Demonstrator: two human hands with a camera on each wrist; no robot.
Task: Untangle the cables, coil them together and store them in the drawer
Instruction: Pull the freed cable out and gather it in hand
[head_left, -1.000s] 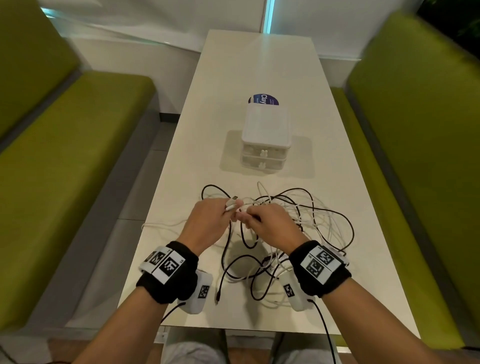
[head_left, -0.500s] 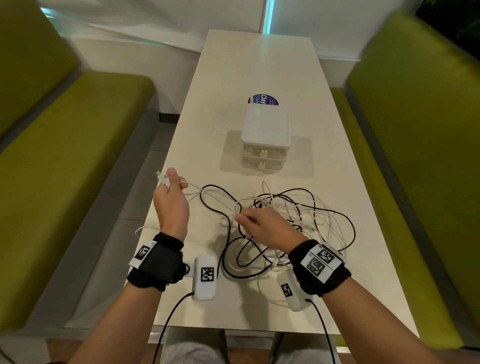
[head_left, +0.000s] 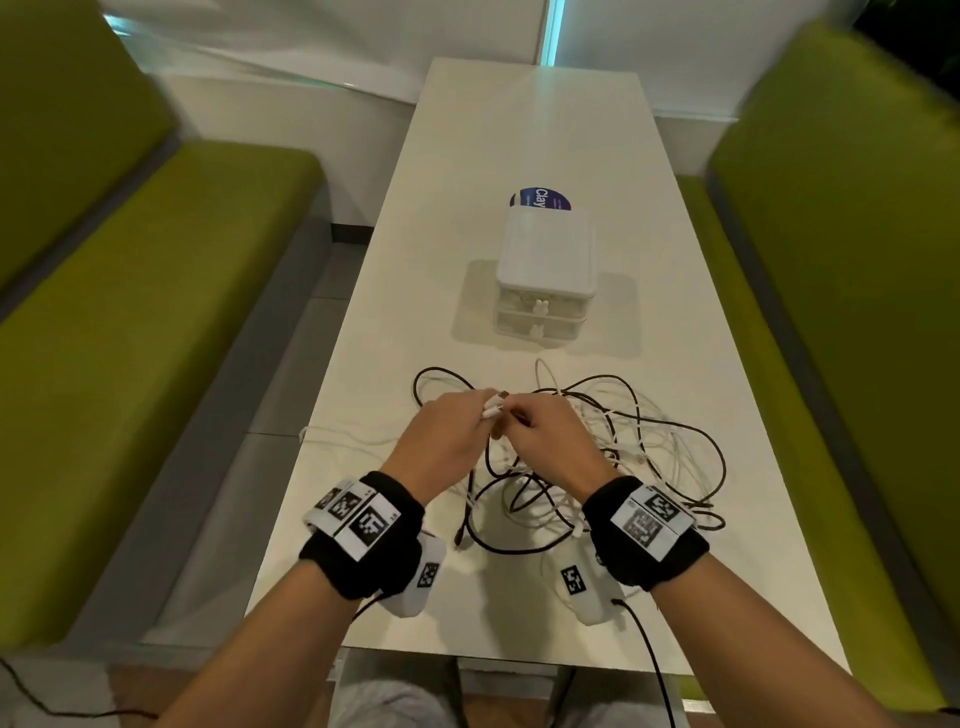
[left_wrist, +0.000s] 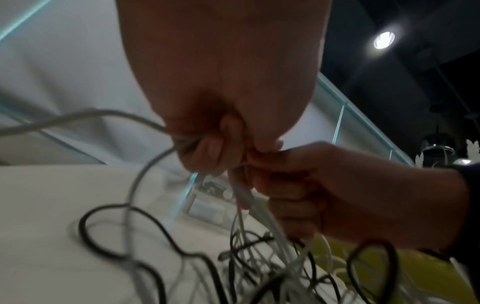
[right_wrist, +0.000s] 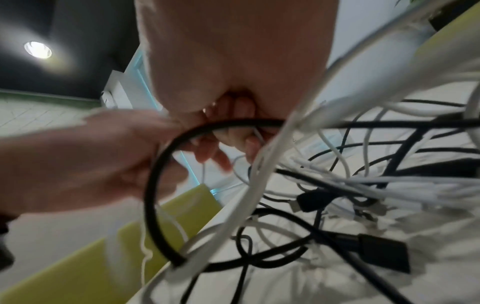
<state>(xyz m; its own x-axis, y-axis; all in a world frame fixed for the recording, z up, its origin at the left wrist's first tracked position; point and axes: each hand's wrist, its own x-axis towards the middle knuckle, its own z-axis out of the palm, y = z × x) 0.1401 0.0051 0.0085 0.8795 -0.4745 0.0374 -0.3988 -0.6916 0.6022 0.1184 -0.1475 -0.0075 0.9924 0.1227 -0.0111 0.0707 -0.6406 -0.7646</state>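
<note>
A tangle of black and white cables (head_left: 613, 457) lies on the white table (head_left: 530, 156) in front of me. Both hands meet just above its left part. My left hand (head_left: 447, 431) grips loops of the white cable (head_left: 493, 408), whose plug end sticks up between the hands. Right beside it, my right hand (head_left: 545, 436) pinches the same white cable. The left wrist view shows the white cable (left_wrist: 145, 170) bunched under the left fingers (left_wrist: 213, 150). In the right wrist view a black cable (right_wrist: 155, 185) loops in front of the right fingers (right_wrist: 241, 139). A small white two-drawer box (head_left: 545, 270) stands beyond, drawers closed.
A round blue label (head_left: 543, 200) lies behind the drawer box. Green benches (head_left: 130, 312) flank the table on both sides. A black plug end (head_left: 460, 538) rests near the table's front, between my wrists. A white cable (head_left: 332, 434) runs over the left table edge.
My left hand, stretched out to the left with the white cable half a second ago, has come back beside the right hand. The right hand stayed over the tangle.
</note>
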